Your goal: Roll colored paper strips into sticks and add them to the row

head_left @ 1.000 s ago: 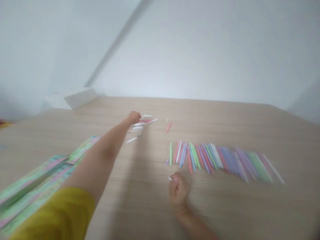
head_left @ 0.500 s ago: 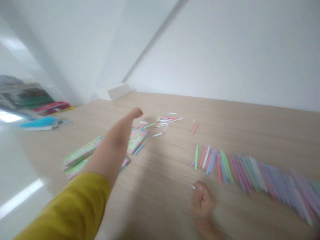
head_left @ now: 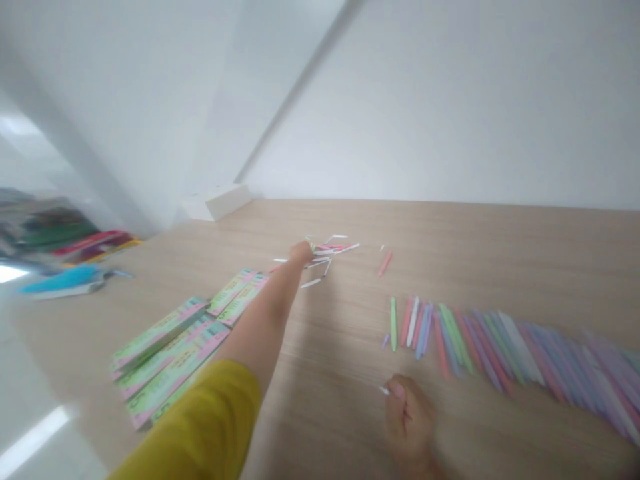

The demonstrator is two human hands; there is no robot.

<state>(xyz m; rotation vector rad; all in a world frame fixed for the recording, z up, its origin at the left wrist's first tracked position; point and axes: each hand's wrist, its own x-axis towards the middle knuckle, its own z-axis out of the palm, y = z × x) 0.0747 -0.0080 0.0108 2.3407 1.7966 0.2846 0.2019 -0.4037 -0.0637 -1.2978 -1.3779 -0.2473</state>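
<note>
Wooden tabletop (head_left: 325, 340), slim pastel sticks (head_left: 393, 324), some white

The pale wooden table (head_left: 475, 260) bears a row of coloured sticks (head_left: 523, 347) at right, scattered sticks (head_left: 345, 250) farther off, green-and-pink boxes (head_left: 173, 380) at left, and a white box (head_left: 227, 201) far left.

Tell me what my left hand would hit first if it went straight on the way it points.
Most likely the loose pile of white and red pen-like sticks, right at the fingers of your left hand. Depth is unclear, so they may already be touching.
</note>
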